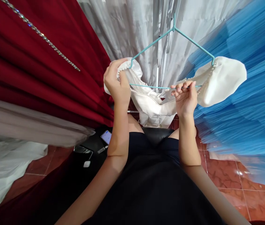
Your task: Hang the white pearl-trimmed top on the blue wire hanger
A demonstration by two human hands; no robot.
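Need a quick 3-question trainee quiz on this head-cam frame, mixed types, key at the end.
1. Multiple choice: where are the right hand's fingers?
A. on red cloth
B. on the bottom bar of the hanger
C. on blue fabric

2. True or false: the phone with a lit screen lies on the person's right.

3. Fill in: the left hand holds the white garment by an edge trimmed with small round ____.

Key: 1. B. 2. False; it lies on the person's left. 3. Beads.
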